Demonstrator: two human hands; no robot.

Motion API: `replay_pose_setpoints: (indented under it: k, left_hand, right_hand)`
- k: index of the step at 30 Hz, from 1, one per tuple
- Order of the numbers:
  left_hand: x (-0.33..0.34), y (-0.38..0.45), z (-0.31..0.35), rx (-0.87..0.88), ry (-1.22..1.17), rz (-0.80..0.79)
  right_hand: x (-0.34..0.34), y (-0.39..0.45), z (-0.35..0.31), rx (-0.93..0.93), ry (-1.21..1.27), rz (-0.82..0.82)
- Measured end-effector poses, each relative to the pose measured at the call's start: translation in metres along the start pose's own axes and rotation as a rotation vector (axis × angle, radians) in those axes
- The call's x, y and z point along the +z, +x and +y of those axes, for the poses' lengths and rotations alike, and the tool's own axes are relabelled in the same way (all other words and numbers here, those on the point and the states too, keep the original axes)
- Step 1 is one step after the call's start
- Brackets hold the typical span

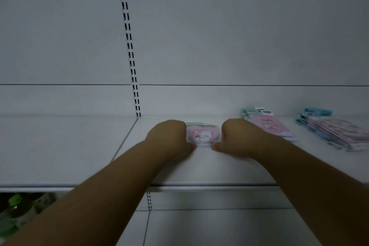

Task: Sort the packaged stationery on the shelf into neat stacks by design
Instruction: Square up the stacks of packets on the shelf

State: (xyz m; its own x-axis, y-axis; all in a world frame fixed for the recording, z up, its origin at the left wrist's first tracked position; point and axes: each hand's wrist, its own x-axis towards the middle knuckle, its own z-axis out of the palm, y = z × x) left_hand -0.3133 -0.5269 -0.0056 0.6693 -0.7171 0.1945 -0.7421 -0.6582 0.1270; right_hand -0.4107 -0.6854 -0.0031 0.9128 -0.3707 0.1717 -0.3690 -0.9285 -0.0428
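A small stack of pink packets with a white cartoon bear [202, 135] lies on the white shelf [199, 170], between my two hands. My left hand [169, 138] presses against the stack's left side, fingers curled, thumb at its front corner. On the stack's right side is my right hand [237, 137], also curled, thumb touching the front edge. To the right lies a pink packet stack with a teal header [269, 126]. Further right, a fanned, untidy pile of pink and blue packets [335, 132] lies near the frame's edge.
The slotted shelf upright [130, 50] runs up the white back panel, left of the hands. Green bottles [16, 207] show below the shelf at bottom left. The shelf's front lip [199, 187] runs under my forearms.
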Motion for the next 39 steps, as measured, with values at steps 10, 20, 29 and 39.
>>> replay_pose_setpoints:
  k: [10,20,29,39]
  left_hand:
    - [0.013,-0.002,-0.006,0.084,-0.143,0.15]
    - [0.012,-0.001,-0.006,0.093,-0.134,0.124]
    - [0.001,0.003,0.046,0.24,-0.186,0.221]
    - [0.019,0.057,0.15,0.078,-0.24,0.062]
  right_hand:
    - [0.002,-0.003,-0.009,-0.115,0.05,0.084]
    - [0.002,-0.007,-0.01,-0.09,0.075,0.087]
    - [-0.029,-0.022,0.044,0.051,0.125,0.195]
    - [-0.034,-0.024,0.144,0.212,0.172,0.176]
